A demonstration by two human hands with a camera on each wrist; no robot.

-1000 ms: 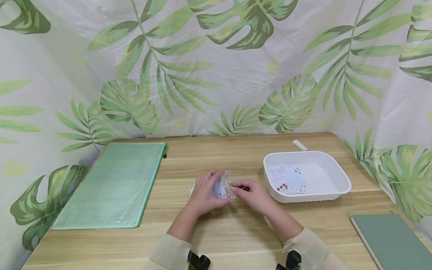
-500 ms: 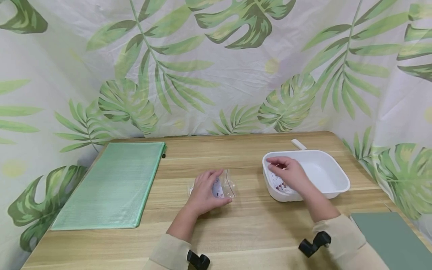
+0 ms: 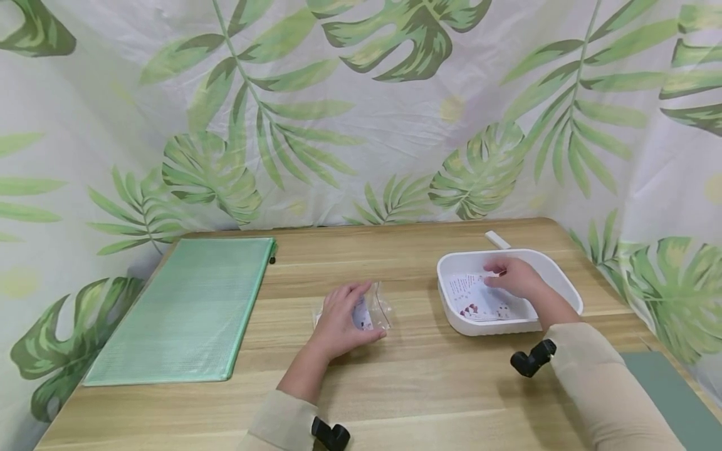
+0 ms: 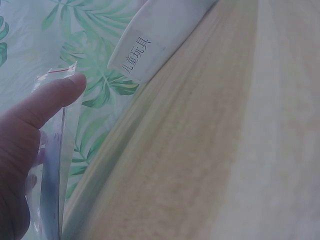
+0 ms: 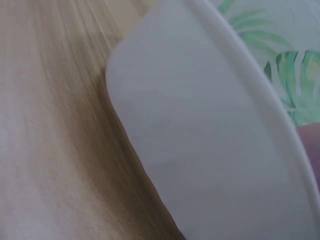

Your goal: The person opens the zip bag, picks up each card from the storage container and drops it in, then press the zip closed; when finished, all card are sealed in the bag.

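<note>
My left hand [image 3: 341,319] holds a clear zip-lock bag [image 3: 381,308] near the middle of the table, with printed paper inside it. In the left wrist view, the thumb lies on one side of the bag [image 4: 70,107] and fingers show through the plastic behind. To the right stands a white plastic tray [image 3: 564,289]. Inside it lie white printed cards [image 3: 474,299] with lines of text and small red drawings. Over them hovers my right hand [image 3: 521,280], fingers slightly bent, nothing visible between them. The tray's outer wall [image 5: 200,125] hides most of that hand in the right wrist view.
A green mesh zip pouch [image 3: 180,313] lies flat at the left. Behind the tray is a small white bar [image 3: 497,240]. A green notebook [image 3: 671,388] sits at the front right, partly covered by the right sleeve. Leaf-printed cloth [image 3: 395,125] hangs behind the table.
My right hand has left the bag's opening and moved right, over the tray's left side and then further in above the cards. My left hand has stayed on the bag.
</note>
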